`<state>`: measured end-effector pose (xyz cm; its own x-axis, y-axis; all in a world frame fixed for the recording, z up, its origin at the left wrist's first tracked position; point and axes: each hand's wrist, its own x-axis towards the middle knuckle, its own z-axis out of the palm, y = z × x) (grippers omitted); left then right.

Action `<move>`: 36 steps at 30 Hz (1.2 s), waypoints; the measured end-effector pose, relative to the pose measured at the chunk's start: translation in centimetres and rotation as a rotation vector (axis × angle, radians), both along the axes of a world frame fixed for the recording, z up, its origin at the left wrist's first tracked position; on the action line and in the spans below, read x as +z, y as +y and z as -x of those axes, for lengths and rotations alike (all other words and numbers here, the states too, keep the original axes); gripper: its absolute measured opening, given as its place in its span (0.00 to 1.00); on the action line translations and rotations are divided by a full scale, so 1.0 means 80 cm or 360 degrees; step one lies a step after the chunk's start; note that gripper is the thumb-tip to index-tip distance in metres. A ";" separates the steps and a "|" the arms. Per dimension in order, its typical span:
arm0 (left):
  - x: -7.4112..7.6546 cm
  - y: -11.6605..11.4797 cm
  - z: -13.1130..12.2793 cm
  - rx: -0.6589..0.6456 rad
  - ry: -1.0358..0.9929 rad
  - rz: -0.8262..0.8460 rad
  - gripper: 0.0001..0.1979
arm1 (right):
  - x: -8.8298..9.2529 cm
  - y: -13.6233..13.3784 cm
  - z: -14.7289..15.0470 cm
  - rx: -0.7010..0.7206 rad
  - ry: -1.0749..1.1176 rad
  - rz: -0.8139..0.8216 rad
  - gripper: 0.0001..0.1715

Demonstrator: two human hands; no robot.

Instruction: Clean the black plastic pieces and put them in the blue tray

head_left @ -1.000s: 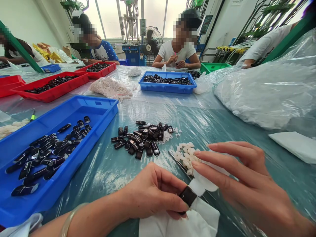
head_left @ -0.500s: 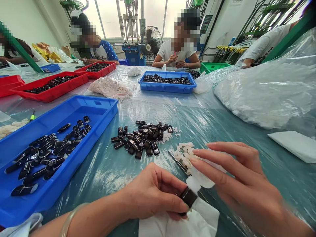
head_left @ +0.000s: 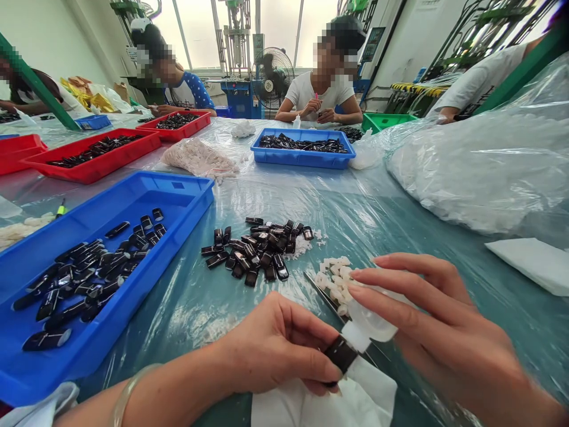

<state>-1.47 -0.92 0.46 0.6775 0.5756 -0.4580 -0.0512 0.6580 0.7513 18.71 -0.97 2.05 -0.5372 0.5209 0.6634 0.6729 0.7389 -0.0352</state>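
Note:
My left hand (head_left: 275, 347) pinches a small black cartridge (head_left: 340, 353) between thumb and fingers, low in the middle of the view. My right hand (head_left: 440, 323) holds a small white squeeze bottle (head_left: 367, 323) with its tip touching the top of the cartridge; its fingers are stretched over the bottle. Under both hands lies a white cloth (head_left: 324, 400). A pile of black cartridges (head_left: 255, 249) lies on the plastic-covered table just beyond, with a heap of small white pieces (head_left: 332, 279) and metal tweezers (head_left: 320, 293) to its right.
A blue tray (head_left: 146, 196) with several black cartridges stands at my left. Red trays (head_left: 95, 169), another blue tray (head_left: 302, 157) and a bag of white pieces (head_left: 198, 157) lie farther back. Big clear bags (head_left: 480, 160) fill the right. Other people sit across the table.
The bottle's tip has come down onto the cartridge. My left hand has stayed where it was.

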 end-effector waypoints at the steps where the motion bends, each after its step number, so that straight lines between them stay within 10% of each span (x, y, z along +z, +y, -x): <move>1: 0.000 0.000 0.000 0.0002 0.0001 -0.0001 0.10 | 0.001 0.000 -0.001 0.0004 -0.0008 0.0001 0.17; 19: 0.000 0.003 0.000 0.0055 -0.0020 -0.0022 0.09 | -0.002 0.007 -0.009 0.0062 -0.0098 -0.0007 0.18; 36: 0.004 0.007 -0.002 0.0564 0.0148 -0.0223 0.14 | -0.051 0.064 -0.073 -0.0827 0.0738 0.0799 0.11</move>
<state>-1.28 -0.36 0.76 0.3848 0.8276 -0.4088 -0.1840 0.5027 0.8446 24.56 4.18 -2.02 0.1198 0.9163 0.3822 0.7585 0.1639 -0.6307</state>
